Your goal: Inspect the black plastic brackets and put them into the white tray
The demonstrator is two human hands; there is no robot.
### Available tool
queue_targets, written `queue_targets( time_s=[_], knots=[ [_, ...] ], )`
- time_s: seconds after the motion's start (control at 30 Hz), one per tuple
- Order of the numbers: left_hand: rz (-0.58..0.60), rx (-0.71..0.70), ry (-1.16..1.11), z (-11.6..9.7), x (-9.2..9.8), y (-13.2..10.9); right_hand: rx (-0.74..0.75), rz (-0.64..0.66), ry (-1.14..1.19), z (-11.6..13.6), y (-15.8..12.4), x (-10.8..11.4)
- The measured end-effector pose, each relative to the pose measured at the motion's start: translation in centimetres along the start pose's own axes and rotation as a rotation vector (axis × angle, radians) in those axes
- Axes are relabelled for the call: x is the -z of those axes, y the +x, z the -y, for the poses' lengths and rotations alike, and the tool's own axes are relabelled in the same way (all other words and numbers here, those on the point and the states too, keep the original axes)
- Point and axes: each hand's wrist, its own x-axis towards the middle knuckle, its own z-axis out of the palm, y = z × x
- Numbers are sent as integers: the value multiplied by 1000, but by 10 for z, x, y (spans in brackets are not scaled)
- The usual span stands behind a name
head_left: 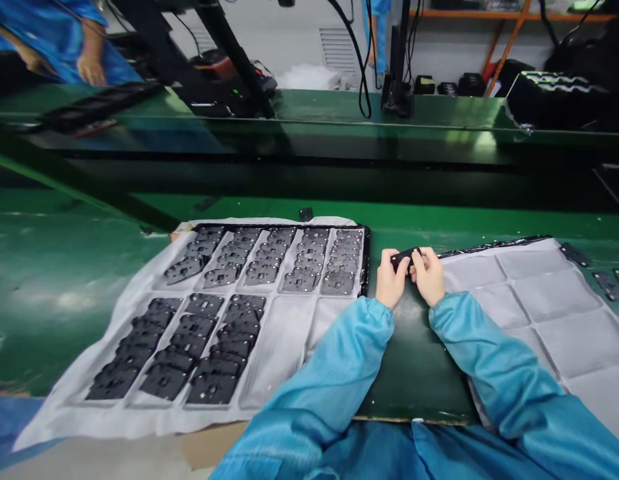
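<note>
Between the two trays, my left hand (390,279) and my right hand (428,275) meet over the green table and grip one small black part (405,258) from both sides. Fingers and thumbs are closed on it. To the left lies a compartment tray (275,333) lined with white sheet; rows of overlapping flat black plates (212,387) fill most of its compartments, and two in the near row hold none. On the right, a second lined tray (564,300) shows bare white compartments.
One loose black piece (306,214) lies behind the left tray, and several black plates (608,285) lie at the far right. A green post (79,177) slants in from the left. Across the raised green ledge (309,107), a person in blue (90,63) stands at the upper left.
</note>
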Motion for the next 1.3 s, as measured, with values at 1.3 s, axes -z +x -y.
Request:
queue_targets(
  time_s=[1.3],
  knots=[
    [-10,10,-53,-4,0,1,-34,64,157,-3,9,5]
  ],
)
